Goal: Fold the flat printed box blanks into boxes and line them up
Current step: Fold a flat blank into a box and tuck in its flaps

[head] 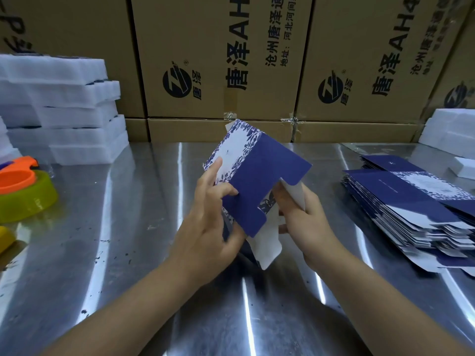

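While no finished box stands anywhere in view on the table [128,253], the job looks far from done: one box [254,176] is half formed, held up over the middle of the table between both hands, and a thick stack of blanks [411,209] lies flat to the right. The left hand [210,217] grips the box by its near corner, thumb pressed on the blue panel and fingers reaching up the white face. The right hand [300,214] curls round a white flap at the lower right edge, pinching it. Other flaps hang loose below, so this end is not yet closed, and lining up has not begun as far as can be seen. The box is thin card, matt deep blue on one side, white with a blue leafy border on the next, plain white inside; its creases are sharp and its flap corners rounded. The table is shiny steel with dark flecks. White foam trays [64,111] are piled at back left, brown cartons [221,60] stand behind, and tape rolls [25,194] sit at far left
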